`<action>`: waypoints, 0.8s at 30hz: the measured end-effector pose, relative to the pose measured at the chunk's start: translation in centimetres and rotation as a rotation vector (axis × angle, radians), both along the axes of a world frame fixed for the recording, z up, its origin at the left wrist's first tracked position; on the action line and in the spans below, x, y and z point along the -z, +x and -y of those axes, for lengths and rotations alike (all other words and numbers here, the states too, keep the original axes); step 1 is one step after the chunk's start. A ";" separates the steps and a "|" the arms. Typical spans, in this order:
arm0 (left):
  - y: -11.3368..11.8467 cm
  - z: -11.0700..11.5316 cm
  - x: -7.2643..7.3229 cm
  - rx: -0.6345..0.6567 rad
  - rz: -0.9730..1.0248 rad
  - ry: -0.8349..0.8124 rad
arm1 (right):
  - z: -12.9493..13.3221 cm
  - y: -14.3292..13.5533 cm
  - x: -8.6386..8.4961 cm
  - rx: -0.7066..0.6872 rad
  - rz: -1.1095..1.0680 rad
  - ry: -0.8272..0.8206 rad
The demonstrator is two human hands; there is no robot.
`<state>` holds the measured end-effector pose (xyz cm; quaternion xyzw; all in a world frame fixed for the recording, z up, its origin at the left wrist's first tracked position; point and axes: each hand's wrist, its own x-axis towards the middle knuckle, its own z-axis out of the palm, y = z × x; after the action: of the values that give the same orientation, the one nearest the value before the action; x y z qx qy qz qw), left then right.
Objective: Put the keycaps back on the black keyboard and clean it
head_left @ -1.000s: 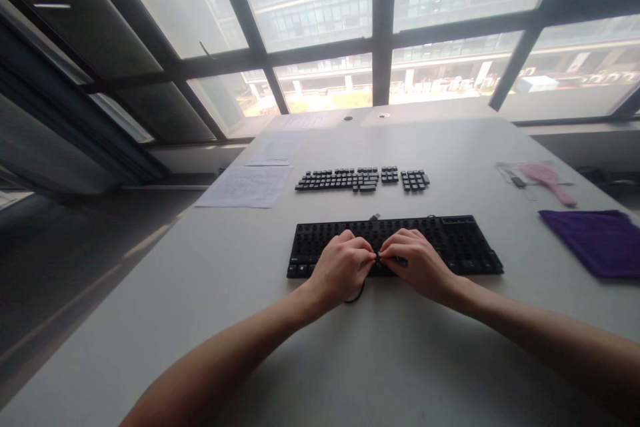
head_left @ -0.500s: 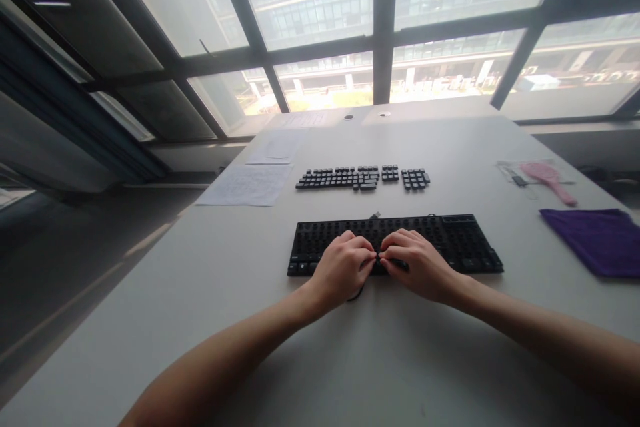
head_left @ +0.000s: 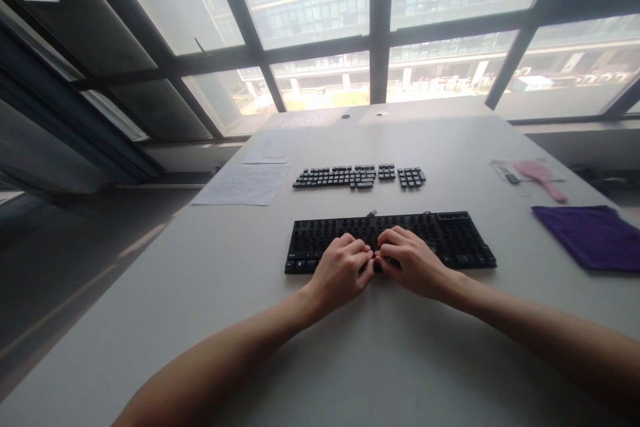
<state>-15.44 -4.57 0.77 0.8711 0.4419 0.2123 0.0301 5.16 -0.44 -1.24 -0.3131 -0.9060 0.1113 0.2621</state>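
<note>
White desk by big windows; R side, 1 clear packet w/ 1 pink brush in or on it (can't tell), 1 purple cloth nearer. 1 black kbd at centre, 3 clusters of keycaps on its far side. L hand & R hand at kbd's near mid, fingers curled, tips close tog.; can't tell if pinching anything.

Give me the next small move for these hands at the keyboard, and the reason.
I'd probably ease the right hand slightly aside: it and the left hand are bunched close together over the near part of the keyboard, hiding whatever they may be touching there.
</note>
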 end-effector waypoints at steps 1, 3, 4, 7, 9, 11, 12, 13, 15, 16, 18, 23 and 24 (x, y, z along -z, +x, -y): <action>0.0 0.0 0.1 0.000 -0.004 0.002 | 0.0 0.0 0.1 0.000 0.000 0.004; 0.1 0.0 0.2 -0.005 -0.007 0.004 | 0.0 0.0 0.2 -0.002 0.002 0.003; 0.1 0.1 0.2 -0.007 -0.006 0.002 | 0.0 0.0 0.2 -0.002 0.006 0.000; 0.1 0.0 0.1 -0.010 0.017 -0.016 | 0.0 0.0 0.2 0.006 0.015 -0.008; -0.1 -0.3 -0.1 -0.010 0.056 -0.040 | 0.1 0.1 -0.1 0.001 0.007 -0.026; -0.4 -0.9 -0.7 -0.016 0.113 -0.062 | -0.1 0.3 -0.6 -0.004 -0.034 -0.057; -0.7 -1.4 -1.1 -0.027 0.141 -0.065 | -0.4 0.4 -1.0 0.000 -0.067 -0.068; -1.1 -2.1 -1.5 -0.045 0.163 -0.059 | -0.8 0.5 -1.4 0.013 -0.102 -0.072; -1.9 -4.1 -2.3 -0.103 0.182 -0.021 | -2.4 0.6 -2.2 0.060 -0.154 -0.057; -2.3 -5.5 -2.6 -0.140 0.179 0.005 | -3.5 0.5 -2.6 0.089 -0.160 -0.042; -3.0 -8.6 -3.1 -0.214 0.155 0.038 | -6.2 0.1 -3.1 0.144 -0.124 -0.007; -3.4 -15.7 -2.7 -0.364 -0.030 -0.001 | -13.3 -2.1 -2.7 0.238 0.133 0.081; -3.3 -16.7 -2.5 -0.380 -0.074 -0.017 | -14.3 -2.6 -2.4 0.242 0.184 0.093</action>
<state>-18.73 12.09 3.25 0.7788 0.6012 0.1780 -0.0194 2.52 13.83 1.17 -0.4165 -0.8859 0.0078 0.2039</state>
